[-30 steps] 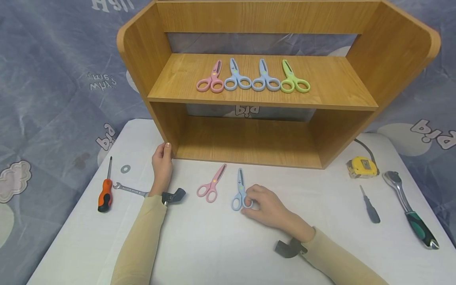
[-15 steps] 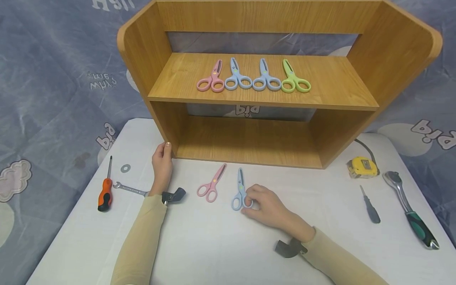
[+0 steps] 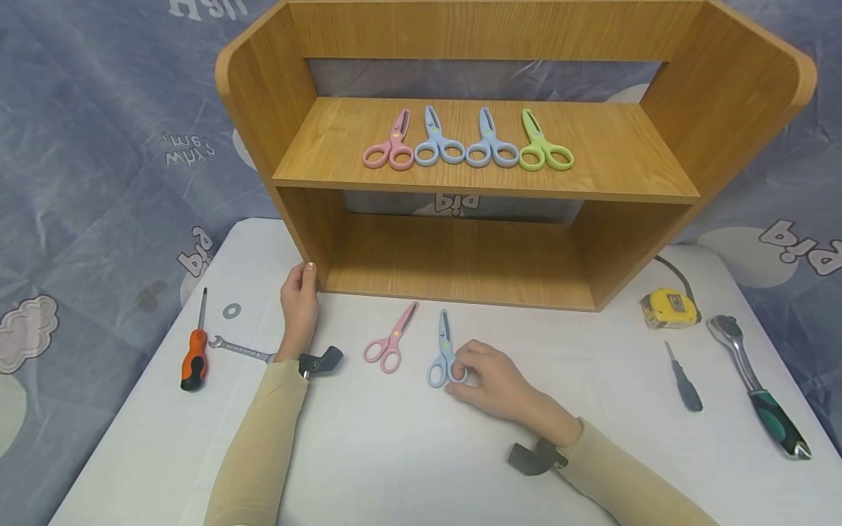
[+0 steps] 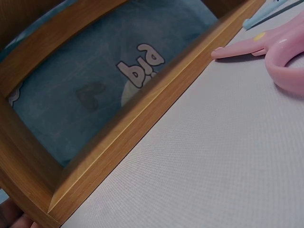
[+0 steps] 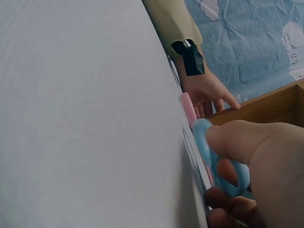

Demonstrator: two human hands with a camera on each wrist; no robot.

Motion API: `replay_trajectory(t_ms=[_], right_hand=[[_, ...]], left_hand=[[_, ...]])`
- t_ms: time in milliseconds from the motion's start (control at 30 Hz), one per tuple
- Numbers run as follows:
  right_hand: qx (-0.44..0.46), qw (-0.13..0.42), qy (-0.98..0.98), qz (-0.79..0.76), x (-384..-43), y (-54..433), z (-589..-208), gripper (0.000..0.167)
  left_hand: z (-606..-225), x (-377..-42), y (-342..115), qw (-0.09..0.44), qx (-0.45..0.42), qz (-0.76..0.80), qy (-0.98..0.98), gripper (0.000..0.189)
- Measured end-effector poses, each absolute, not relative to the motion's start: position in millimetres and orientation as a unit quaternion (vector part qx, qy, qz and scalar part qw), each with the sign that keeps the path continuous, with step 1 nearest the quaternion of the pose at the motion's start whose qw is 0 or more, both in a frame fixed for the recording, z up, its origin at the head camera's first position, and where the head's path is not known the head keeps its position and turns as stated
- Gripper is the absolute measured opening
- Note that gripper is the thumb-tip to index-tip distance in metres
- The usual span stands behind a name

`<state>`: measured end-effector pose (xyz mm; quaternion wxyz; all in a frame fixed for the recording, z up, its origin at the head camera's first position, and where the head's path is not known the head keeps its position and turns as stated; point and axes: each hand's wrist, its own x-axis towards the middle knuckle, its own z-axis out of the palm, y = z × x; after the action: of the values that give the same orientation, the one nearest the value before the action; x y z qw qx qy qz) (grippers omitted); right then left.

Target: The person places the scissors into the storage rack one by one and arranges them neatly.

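My left hand (image 3: 300, 307) rests against the lower left front corner of a wooden shelf unit (image 3: 421, 191), its thumb on the front edge. Some of its fingertips (image 4: 14, 216) show outside that corner in the left wrist view. With thumb and fingers, my right hand (image 3: 496, 383) pinches the right handle ring of the light blue scissors (image 3: 444, 351). In the right wrist view the thumb lies on the blue handle (image 5: 202, 135), with fingers beneath. Between my hands, pink scissors (image 3: 392, 340) lie on the white table, blades pointing at the shelf.
A row of pink (image 3: 390, 150), blue (image 3: 434, 142), blue (image 3: 488, 142) and green scissors (image 3: 541, 150) lies on the upper board. At left are an orange screwdriver (image 3: 194, 358), a wrench (image 3: 240, 351) and a washer (image 3: 232, 311). A tape measure (image 3: 669, 309), small screwdriver (image 3: 685, 383) and ratchet (image 3: 756, 387) lie right.
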<state>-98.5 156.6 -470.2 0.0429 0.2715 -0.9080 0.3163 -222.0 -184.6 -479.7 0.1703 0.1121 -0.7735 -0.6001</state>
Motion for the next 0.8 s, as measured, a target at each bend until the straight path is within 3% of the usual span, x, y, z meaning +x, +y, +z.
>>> replay_trajectory(t_ms=[200,433,600,700,800], right_hand=[[0.282,0.093,-0.875,0.381,-99.4,161.8,-472.6,0.015],[0.34,0.186,-0.794,0.469,-100.3,170.4,-454.0,0.022],[0.415,0.224,-0.739,0.481,-88.3,188.4,-400.1,0.011],[0.448,0.29,-0.698,0.477,-82.2,203.4,-352.6,0.03],[0.431,0.365,-0.673,0.478,-79.9,220.7,-300.1,0.037]], left_hand=[[-478.3,-222.2,-181.7,0.168,0.11,-0.603,-0.772,0.052],[-478.7,-223.3,-178.6,0.17,0.103,-0.607,-0.769,0.052],[-480.4,-224.4,-176.7,0.165,0.107,-0.607,-0.77,0.052],[-480.7,-223.9,-177.7,0.166,0.112,-0.607,-0.769,0.052],[-480.0,-222.7,-179.8,0.169,0.115,-0.608,-0.767,0.052]])
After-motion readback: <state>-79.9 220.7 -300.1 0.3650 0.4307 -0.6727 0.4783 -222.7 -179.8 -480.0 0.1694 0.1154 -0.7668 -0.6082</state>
